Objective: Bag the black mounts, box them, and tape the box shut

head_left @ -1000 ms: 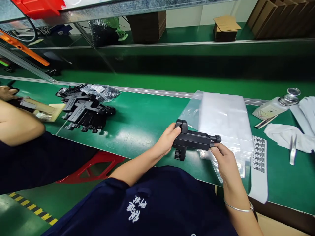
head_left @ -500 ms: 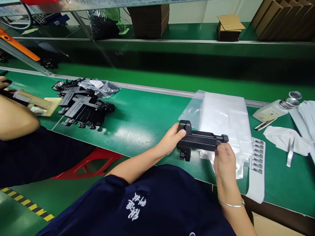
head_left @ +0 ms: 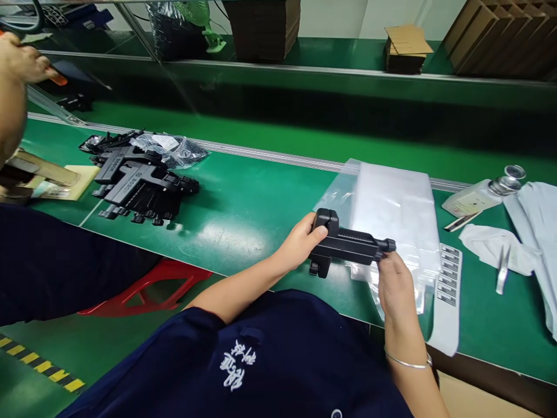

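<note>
A black plastic clamp-like bracket [head_left: 348, 246] with small knobs is held level above the bench edge. My left hand [head_left: 300, 247] is closed around its wider left end, thumb on top. At the narrow right end, my right hand [head_left: 397, 281] pinches close under the knob; its fingertips are partly hidden, so I cannot make out which small part they grip. Behind and below the bracket lies a stack of clear plastic bags [head_left: 394, 203]. A label strip [head_left: 447, 302] with black printed stickers lies right of my right hand.
Several similar brackets [head_left: 139, 183] are piled to the left, beside a bagged black part [head_left: 174, 152]. Tweezers [head_left: 503, 270], a white cloth [head_left: 483, 238] and a metal-topped bottle [head_left: 472, 198] lie right. A co-worker's hand [head_left: 26, 61] is at upper left, near an orange handle.
The co-worker's arm has risen, and that hand is now at the orange handle. My hands keep hold of the bracket, which tilts slightly more down to the right. The view has shifted slightly.
</note>
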Tool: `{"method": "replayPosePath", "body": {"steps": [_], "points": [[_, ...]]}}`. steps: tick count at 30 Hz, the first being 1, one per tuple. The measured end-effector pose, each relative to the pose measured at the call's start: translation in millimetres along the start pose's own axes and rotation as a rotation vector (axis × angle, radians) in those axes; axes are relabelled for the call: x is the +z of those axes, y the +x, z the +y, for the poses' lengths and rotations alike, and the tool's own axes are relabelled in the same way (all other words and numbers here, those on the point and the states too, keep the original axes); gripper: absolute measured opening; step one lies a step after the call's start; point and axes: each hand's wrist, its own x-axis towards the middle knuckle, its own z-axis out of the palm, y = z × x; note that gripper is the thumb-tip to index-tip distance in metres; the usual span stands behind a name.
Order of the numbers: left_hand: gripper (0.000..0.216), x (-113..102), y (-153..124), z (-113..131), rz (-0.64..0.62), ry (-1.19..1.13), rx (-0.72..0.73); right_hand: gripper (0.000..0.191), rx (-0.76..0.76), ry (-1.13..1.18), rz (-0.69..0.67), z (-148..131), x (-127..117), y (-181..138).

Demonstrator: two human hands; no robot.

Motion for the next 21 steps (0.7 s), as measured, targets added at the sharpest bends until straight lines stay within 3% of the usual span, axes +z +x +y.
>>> {"method": "replayPosePath", "body": {"steps": [6, 11, 15, 18, 21], "points": [[0.054, -2.9, 1.4, -0.9, 0.023, 0.014, 0.044, 0.034, -0.04, -0.121, 0.037, -6.2, 3.7, -3.7], [0.054, -3.5, 4.2, -2.1, 0.086, -0.175, -0.047, 0.04, -0.098, -0.162, -0.093, -17.6, 8.2, -7.8], [0.052, -3.9, 5.8, -7.2, 0.106, -0.287, -0.081, 0.031, -0.115, -0.239, -0.039, -27.6, 10.0, -10.1], [0.049, -4.5, 11.7, -10.2, 0.145, -0.406, -0.212, 0.04, -0.15, -0.206, -0.072, -30.1, 13.4, -13.1], [0.049, -3.7, 21.1, -12.0, 0.207, -0.555, -0.4, 0.047, -0.015, -0.054, -0.245, -29.1, 26.5, -21.2]]}}
